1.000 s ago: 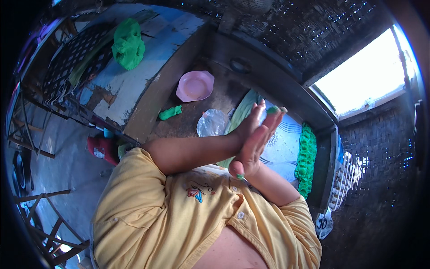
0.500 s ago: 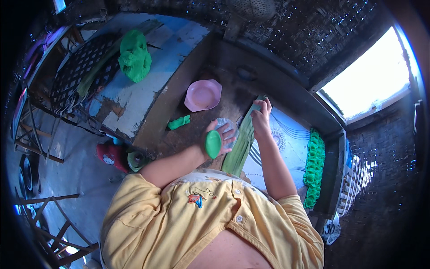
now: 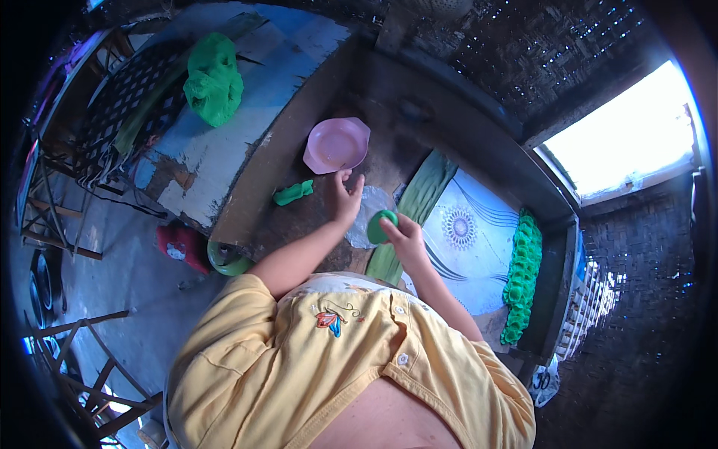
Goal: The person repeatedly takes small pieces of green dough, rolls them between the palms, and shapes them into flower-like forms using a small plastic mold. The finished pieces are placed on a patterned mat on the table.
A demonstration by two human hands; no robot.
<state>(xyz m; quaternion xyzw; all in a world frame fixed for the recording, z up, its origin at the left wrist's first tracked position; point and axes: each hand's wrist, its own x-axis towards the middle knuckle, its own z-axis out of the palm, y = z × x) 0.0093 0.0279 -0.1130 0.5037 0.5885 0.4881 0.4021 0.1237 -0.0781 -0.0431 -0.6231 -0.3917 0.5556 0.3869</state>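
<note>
My right hand (image 3: 401, 239) grips a flat, green, dough-like disc (image 3: 382, 224) between thumb and fingers, over a clear plastic sheet (image 3: 361, 213). My left hand (image 3: 346, 198) has its fingers apart and holds nothing, its fingertips at the near edge of the pink octagonal bowl (image 3: 336, 138). A small green lump (image 3: 293, 192) lies left of that hand. A long green leaf strip (image 3: 416, 196) runs alongside a pale patterned sheet (image 3: 475, 247). At that sheet's right end is a long row of closely packed green pieces (image 3: 521, 273).
A raised, peeling board (image 3: 179, 191) at upper left carries a large crumpled green mass (image 3: 213, 82) and a dark lattice piece (image 3: 120, 105). Below it are red cloth (image 3: 179, 247) and a green container (image 3: 228, 258). Wooden stands (image 3: 90, 374) are left; woven wall (image 3: 628, 329) is right.
My palms were together, then parted with the green disc on the left one. Now the disc is in my right hand, and my left hand has moved up to the pink bowl.
</note>
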